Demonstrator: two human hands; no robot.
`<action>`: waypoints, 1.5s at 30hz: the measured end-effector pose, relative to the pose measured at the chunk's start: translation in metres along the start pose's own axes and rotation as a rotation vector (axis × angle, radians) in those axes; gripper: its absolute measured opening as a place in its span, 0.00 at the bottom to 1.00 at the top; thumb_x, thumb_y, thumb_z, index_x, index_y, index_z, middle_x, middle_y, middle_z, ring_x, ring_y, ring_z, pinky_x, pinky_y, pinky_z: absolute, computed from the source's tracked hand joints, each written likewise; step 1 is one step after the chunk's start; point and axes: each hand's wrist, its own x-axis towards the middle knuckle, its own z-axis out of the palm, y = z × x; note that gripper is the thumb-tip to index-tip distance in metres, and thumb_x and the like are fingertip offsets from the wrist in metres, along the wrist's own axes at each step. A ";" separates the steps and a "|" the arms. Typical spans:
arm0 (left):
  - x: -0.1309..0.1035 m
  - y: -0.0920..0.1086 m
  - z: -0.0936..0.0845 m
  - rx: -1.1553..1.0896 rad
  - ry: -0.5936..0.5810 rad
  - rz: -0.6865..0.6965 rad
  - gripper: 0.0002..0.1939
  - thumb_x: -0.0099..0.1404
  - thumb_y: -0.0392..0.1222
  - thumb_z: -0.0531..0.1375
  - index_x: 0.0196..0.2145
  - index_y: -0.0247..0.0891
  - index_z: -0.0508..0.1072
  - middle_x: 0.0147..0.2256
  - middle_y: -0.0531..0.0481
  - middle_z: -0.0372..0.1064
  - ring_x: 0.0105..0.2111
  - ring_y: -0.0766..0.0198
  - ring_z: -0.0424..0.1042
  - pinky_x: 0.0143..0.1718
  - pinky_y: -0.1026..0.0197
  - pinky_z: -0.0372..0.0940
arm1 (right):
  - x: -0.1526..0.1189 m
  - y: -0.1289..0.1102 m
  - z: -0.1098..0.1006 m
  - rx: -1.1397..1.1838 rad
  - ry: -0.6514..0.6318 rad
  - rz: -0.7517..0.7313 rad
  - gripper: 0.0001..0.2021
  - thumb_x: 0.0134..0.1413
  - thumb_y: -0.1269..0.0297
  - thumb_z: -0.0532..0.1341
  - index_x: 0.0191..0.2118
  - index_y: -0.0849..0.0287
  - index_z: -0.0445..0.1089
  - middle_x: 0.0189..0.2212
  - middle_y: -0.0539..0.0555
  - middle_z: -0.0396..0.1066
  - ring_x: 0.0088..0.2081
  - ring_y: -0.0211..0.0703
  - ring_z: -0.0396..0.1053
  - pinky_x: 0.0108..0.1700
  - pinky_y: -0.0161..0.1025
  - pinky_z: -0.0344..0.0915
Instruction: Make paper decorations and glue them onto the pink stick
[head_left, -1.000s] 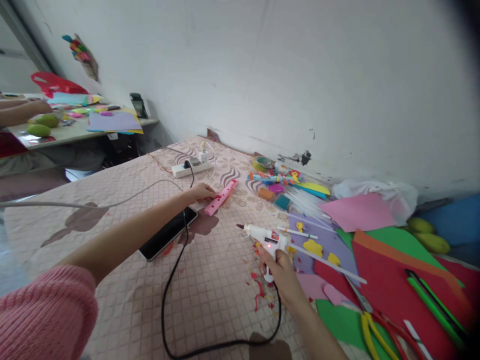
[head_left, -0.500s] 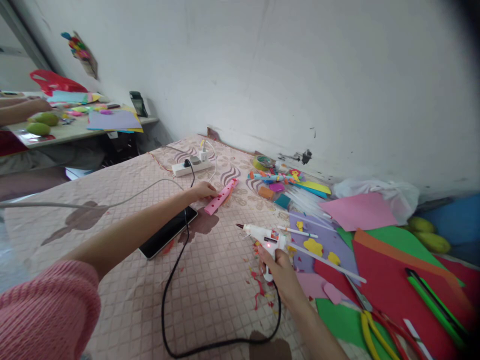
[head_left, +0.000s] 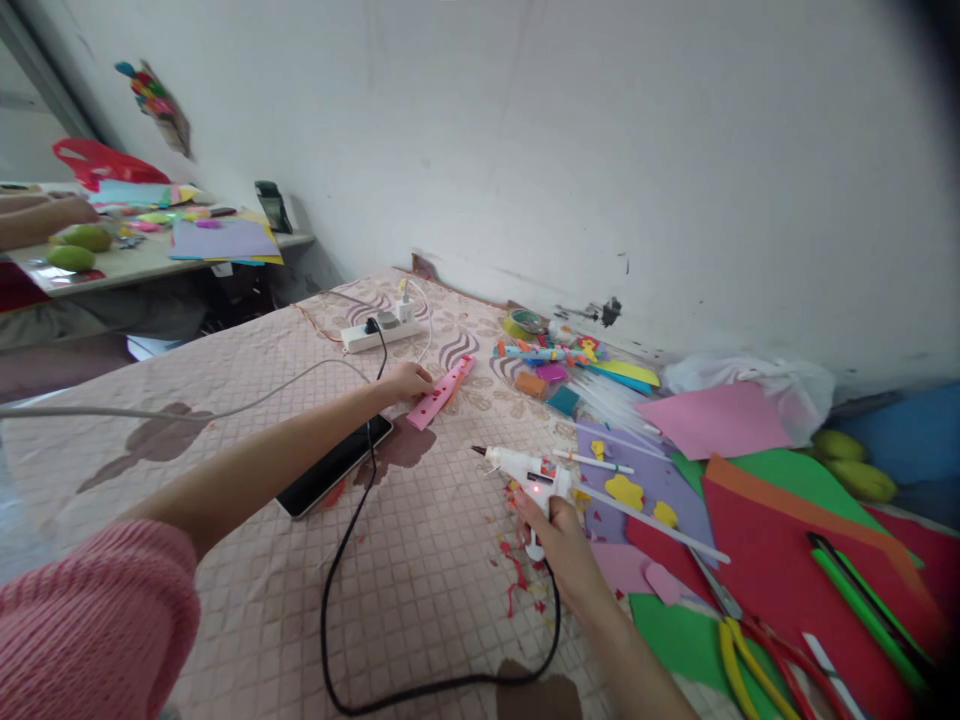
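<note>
My right hand is wrapped round the grip of a white hot glue gun with a small red light. Its dark nozzle points left, and a long glue stick sticks out of its back end. Farther off, my left hand pinches the left edge of a pink strip with red spots; an orange edge shows along its right side. Beneath my left forearm lies a tablet-like black device, partly covered. The gun's black cord loops across the tablecloth.
A power strip with plugs sits at the back. On the right lie coloured sheets, scissors, a green cutter, yellow cut-outs and glue sticks. Another person's arm rests at a table on the left.
The whole view has shifted very slightly. Both hands keep their places, one on the pink strip and the other on the glue gun.
</note>
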 end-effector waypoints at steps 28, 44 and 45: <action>-0.023 0.003 -0.013 -0.023 -0.053 -0.013 0.19 0.56 0.51 0.58 0.39 0.35 0.72 0.39 0.44 0.74 0.31 0.64 0.71 0.22 0.68 0.54 | 0.000 0.001 0.000 -0.012 0.013 -0.046 0.21 0.50 0.50 0.57 0.14 0.58 0.58 0.12 0.47 0.58 0.19 0.37 0.57 0.24 0.34 0.55; -0.007 -0.003 0.002 -0.012 -0.034 0.003 0.23 0.47 0.47 0.65 0.40 0.34 0.72 0.31 0.46 0.73 0.29 0.64 0.70 0.18 0.69 0.54 | -0.002 0.002 0.002 0.001 0.009 -0.003 0.20 0.50 0.49 0.57 0.17 0.57 0.59 0.13 0.46 0.57 0.18 0.36 0.56 0.22 0.34 0.53; -0.005 -0.003 0.002 -0.007 -0.031 0.002 0.23 0.46 0.47 0.66 0.41 0.35 0.72 0.31 0.46 0.73 0.28 0.64 0.70 0.19 0.69 0.55 | -0.002 0.002 0.002 -0.005 0.010 0.000 0.20 0.49 0.49 0.57 0.17 0.57 0.59 0.13 0.47 0.58 0.18 0.36 0.57 0.22 0.34 0.54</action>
